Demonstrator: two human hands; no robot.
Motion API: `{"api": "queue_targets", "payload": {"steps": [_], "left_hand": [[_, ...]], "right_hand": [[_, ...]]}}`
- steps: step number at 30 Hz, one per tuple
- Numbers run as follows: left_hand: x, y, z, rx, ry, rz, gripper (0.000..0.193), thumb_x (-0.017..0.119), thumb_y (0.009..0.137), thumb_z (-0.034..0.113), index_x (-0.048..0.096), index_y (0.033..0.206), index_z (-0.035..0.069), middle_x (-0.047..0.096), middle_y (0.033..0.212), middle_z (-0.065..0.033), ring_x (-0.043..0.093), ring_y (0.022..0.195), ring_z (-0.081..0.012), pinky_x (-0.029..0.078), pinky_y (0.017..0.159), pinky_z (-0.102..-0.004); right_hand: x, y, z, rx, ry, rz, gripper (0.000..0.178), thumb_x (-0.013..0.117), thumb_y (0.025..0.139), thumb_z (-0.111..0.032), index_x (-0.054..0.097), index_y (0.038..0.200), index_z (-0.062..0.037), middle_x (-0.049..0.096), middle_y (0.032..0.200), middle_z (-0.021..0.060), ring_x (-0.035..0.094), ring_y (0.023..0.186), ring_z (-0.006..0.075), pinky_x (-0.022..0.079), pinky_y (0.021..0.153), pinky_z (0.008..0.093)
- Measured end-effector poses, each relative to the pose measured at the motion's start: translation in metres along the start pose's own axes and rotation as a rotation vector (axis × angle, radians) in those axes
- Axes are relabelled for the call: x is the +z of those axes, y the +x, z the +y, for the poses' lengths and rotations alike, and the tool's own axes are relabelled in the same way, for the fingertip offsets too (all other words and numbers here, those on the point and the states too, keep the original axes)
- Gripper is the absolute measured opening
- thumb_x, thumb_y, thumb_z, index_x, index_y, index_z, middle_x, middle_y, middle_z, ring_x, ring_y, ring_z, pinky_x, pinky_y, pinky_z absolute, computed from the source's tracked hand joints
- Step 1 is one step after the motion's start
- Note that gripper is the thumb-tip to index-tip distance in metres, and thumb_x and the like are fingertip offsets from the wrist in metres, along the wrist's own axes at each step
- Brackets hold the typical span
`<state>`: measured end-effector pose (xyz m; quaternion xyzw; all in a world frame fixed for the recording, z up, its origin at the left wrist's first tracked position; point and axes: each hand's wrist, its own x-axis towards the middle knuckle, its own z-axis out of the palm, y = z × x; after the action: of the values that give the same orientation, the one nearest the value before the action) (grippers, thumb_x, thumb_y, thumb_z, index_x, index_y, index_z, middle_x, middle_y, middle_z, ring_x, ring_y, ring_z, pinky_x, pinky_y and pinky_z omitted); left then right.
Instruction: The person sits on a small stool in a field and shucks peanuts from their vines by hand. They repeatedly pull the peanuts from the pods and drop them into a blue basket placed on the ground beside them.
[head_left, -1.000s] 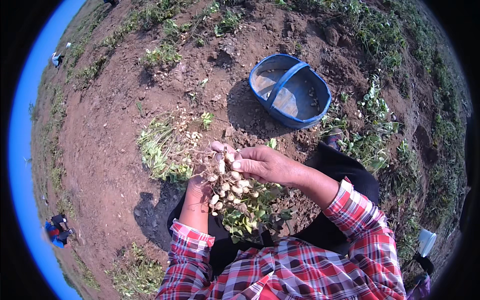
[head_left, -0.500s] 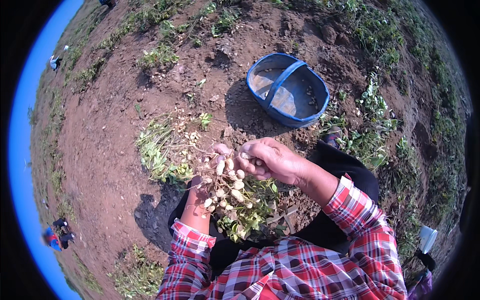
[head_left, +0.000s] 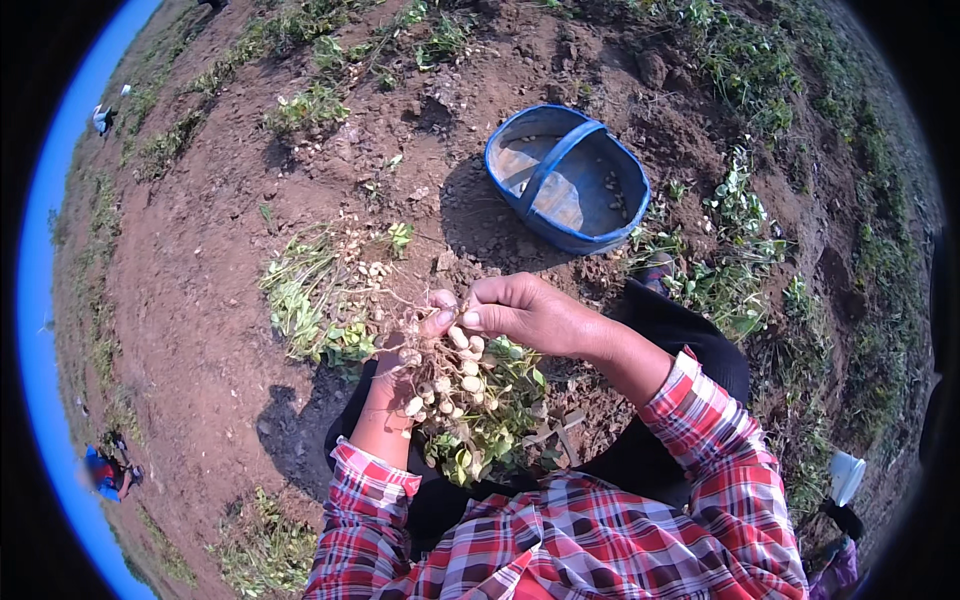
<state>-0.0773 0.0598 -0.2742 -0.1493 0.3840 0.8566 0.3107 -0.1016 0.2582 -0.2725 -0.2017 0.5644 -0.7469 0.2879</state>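
Note:
A pulled-up peanut plant (head_left: pixel 470 366) hangs roots-up over my lap, with pale pods clustered among thin brown roots and green leaves below. My left hand (head_left: pixel 438 314) is closed round its root end, partly covered by roots and pods. From the right, my right hand (head_left: pixel 535 314) pinches at the top of the cluster, its thumb touching the pods beside my left thumb. Peanut pods were in these fingers a moment ago; the curled fingers now mostly hide what they hold. Beyond my hands, a blue basket (head_left: pixel 620 237) with an arched handle stands on the soil, a few pods inside.
Left of my hands lies a heap of peanut plants (head_left: pixel 300 300) with loose pods. More green plants (head_left: pixel 745 220) lie to the right. A metal tool (head_left: pixel 560 430) rests near my lap. People are at far left (head_left: pixel 105 473), and a white container (head_left: pixel 846 478) is at lower right.
My right hand has turned and closed in on the pods by my left thumb; pods visible in its fingers before are now hidden. The view has shifted slightly.

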Motion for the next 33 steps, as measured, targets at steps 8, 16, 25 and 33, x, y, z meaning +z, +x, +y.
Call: {"api": "queue_targets", "payload": {"steps": [8, 16, 25, 33], "left_hand": [[0.004, 0.021, -0.01, 0.089, -0.207, -0.242, 0.007, 0.058, 0.092, 0.013, 0.053, 0.092, 0.008, 0.058, 0.084, -0.0083, 0.059, 0.083, -0.0222, 0.053, 0.073, -0.037], [-0.044, 0.014, -0.028, 0.009, -0.02, 0.008, 0.057, 0.073, 0.082, 0.019, 0.05, 0.132, 0.002, 0.061, 0.123, -0.0109, 0.061, 0.109, -0.0209, 0.05, 0.094, -0.0366], [0.009, 0.007, -0.009, 0.042, -0.02, -0.018, 0.062, 0.075, 0.082, 0.023, 0.046, 0.133, 0.003, 0.062, 0.117, -0.011, 0.064, 0.1, -0.0192, 0.056, 0.085, -0.0333], [-0.01, 0.016, -0.018, -0.168, -0.171, -0.062, 0.049, 0.067, 0.088, 0.018, 0.048, 0.13, 0.003, 0.06, 0.117, -0.0162, 0.064, 0.101, -0.022, 0.056, 0.081, -0.0381]], "right_hand": [[-0.064, -0.019, -0.05, 0.185, -1.057, 0.363, 0.024, 0.063, 0.089, -0.026, 0.063, 0.097, -0.0039, 0.063, 0.087, 0.0107, 0.062, 0.08, 0.0298, 0.048, 0.07, 0.0411], [-0.056, -0.02, -0.052, 0.035, -0.83, 0.438, 0.016, 0.067, 0.083, -0.012, 0.063, 0.091, 0.0014, 0.067, 0.084, 0.0147, 0.066, 0.078, 0.0302, 0.051, 0.069, 0.037], [-0.007, -0.007, -0.031, 0.114, -0.639, 0.239, 0.027, 0.072, 0.081, -0.018, 0.057, 0.092, 0.0016, 0.062, 0.077, 0.0162, 0.064, 0.073, 0.0308, 0.049, 0.064, 0.0403], [-0.034, -0.016, -0.041, 0.195, -0.282, -0.138, 0.016, 0.06, 0.09, -0.011, 0.065, 0.103, -0.0021, 0.067, 0.086, 0.0081, 0.063, 0.083, 0.0161, 0.049, 0.075, 0.0335]]}}
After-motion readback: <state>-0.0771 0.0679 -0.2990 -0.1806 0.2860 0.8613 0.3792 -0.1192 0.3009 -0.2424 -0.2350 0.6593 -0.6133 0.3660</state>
